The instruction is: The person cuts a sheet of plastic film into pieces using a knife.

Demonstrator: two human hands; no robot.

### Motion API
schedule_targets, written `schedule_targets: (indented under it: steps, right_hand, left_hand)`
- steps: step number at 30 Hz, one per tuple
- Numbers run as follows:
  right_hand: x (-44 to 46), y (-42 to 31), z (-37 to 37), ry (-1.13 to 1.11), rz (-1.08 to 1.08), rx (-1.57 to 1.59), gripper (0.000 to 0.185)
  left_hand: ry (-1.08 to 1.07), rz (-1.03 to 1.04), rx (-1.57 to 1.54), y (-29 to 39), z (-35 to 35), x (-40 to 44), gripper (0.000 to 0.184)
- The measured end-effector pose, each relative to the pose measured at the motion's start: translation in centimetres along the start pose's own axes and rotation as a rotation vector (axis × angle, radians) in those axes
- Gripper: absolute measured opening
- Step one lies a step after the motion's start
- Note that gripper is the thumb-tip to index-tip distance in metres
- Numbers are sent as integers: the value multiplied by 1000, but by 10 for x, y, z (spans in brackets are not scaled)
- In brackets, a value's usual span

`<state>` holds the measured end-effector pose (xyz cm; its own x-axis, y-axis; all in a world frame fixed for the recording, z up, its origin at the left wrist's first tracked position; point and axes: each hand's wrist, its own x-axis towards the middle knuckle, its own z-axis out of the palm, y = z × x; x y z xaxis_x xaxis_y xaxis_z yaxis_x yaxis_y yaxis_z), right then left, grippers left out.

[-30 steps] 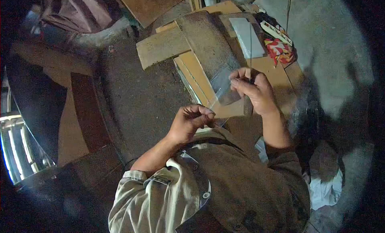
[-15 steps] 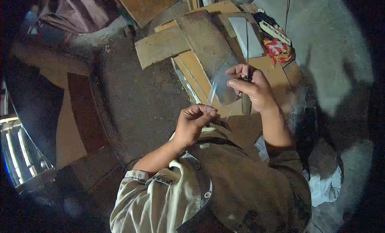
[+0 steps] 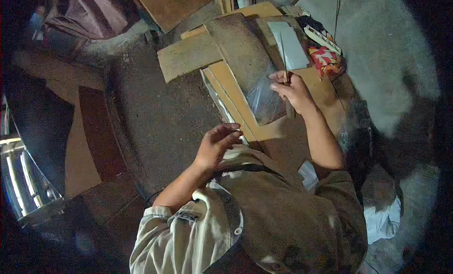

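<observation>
My right hand (image 3: 295, 94) is closed around a long tool with a thin dark shaft (image 3: 284, 54) and a thicker handle (image 3: 291, 111); its exact kind is unclear. A sheet of clear plastic film (image 3: 262, 98) hangs at its thumb and fingertips, over the boards. Lower and to the left, my left hand (image 3: 218, 144) has its thumb and forefinger slightly apart, with nothing plainly visible between them. It is near the end of a tan board (image 3: 231, 92) with a shiny edge strip.
Brown flat boards (image 3: 188, 57) overlap in front of me. On them lie a pale flat sheet (image 3: 290, 47), a white slotted strip (image 3: 323, 39) and a red-and-yellow cloth (image 3: 325, 62). Crumpled pale plastic (image 3: 308, 175) sits by my right elbow. A dark reddish panel (image 3: 96, 132) is at left.
My left hand has moved down and left, away from the plastic film, and its fingers have parted. My right hand has shifted slightly, and the tool shaft now tilts more to the left.
</observation>
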<state>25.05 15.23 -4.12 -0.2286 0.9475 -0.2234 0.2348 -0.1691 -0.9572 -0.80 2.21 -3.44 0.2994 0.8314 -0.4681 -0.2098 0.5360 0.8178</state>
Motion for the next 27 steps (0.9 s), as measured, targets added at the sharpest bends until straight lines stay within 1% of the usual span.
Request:
schedule_targets:
  steps: [2,5,6,7,9,10,12,13,15,16,19,20,21,23,24,25,27]
  right_hand:
    - [17,26,-6,-12,12,-17,29]
    - [36,56,-7,19,42,-56,29]
    - [45,74,-7,28,-37,-74,29]
    - [49,80,-6,31,-37,-70,29]
    - [56,89,-5,124,49,-112,28]
    - [59,95,-6,126,51,-108,28]
    - [62,103,-7,169,129,-61,23]
    - [62,107,-7,171,131,-58,23]
    - [59,115,-6,249,153,81,27]
    - [58,119,-3,296,148,136,26]
    - [49,119,-2,316,185,109,23]
    - [45,121,-1,330,122,100,23]
    - [46,125,-1,336,122,103,23]
    - [49,133,-1,329,140,-39,22]
    - [44,129,0,295,74,58,21]
    - [40,125,1,300,73,59,21]
    - [34,114,2,462,-71,-142,16]
  left_hand:
    - [62,-59,-57,-3,-4,-2,28]
    - [80,-58,-41,-14,-12,-1,27]
    - [89,-85,-1,-11,-10,-2,27]
    - [88,-87,4,-13,-11,-2,27]
    - [95,-83,-24,-15,-10,-4,26]
    - [94,-85,-20,-13,-7,-5,26]
    - [113,-95,-70,-8,-1,-8,26]
    - [112,-98,-68,-8,-1,-8,26]
    - [104,-85,-97,-9,-1,-8,24]
    - [101,-89,-94,-7,0,-8,24]
    - [23,-76,-96,-1,4,-6,22]
    - [47,-86,-65,-5,4,-4,22]
    - [71,-96,-34,-7,3,-3,21]
    - [62,-101,-54,-11,3,-1,21]
    - [57,-105,-80,-11,3,0,22]
    - [53,-105,-77,-9,3,0,22]
    - [25,-113,4,-6,3,1,24]
